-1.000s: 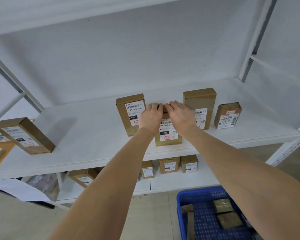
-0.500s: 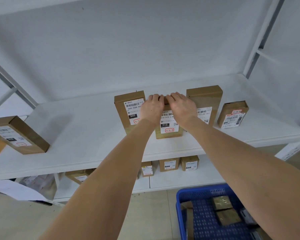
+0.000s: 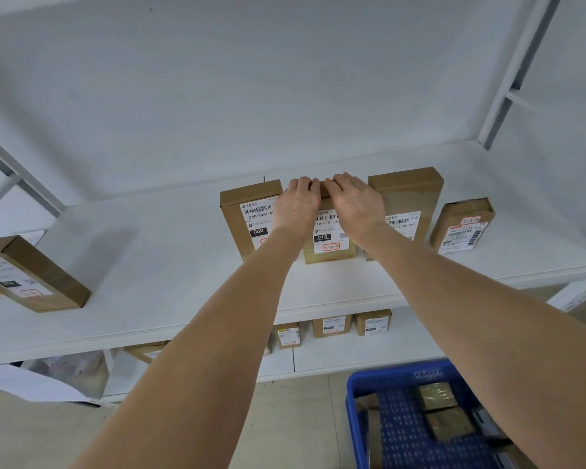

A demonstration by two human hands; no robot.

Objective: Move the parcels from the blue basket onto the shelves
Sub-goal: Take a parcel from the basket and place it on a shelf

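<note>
A brown cardboard parcel (image 3: 330, 243) with a white label reading 010 stands upright on the white upper shelf (image 3: 170, 262). My left hand (image 3: 298, 206) and my right hand (image 3: 356, 203) both grip its top edge, fingers curled over it. It stands between a parcel labelled 060 (image 3: 247, 218) on its left and a taller parcel (image 3: 408, 198) on its right. At the bottom right is the blue basket (image 3: 396, 379), with several brown parcels (image 3: 449, 424) lying in it.
A smaller parcel (image 3: 462, 226) leans at the right of the upper shelf. A long parcel (image 3: 38, 275) lies at its left end. Small boxes (image 3: 332, 326) stand on the lower shelf. White uprights (image 3: 511, 72) frame the rack. White paper (image 3: 31, 384) sticks out at lower left.
Both hands have pushed the 010 parcel a little farther back on the shelf, into line with its neighbours. My view has tilted slightly.
</note>
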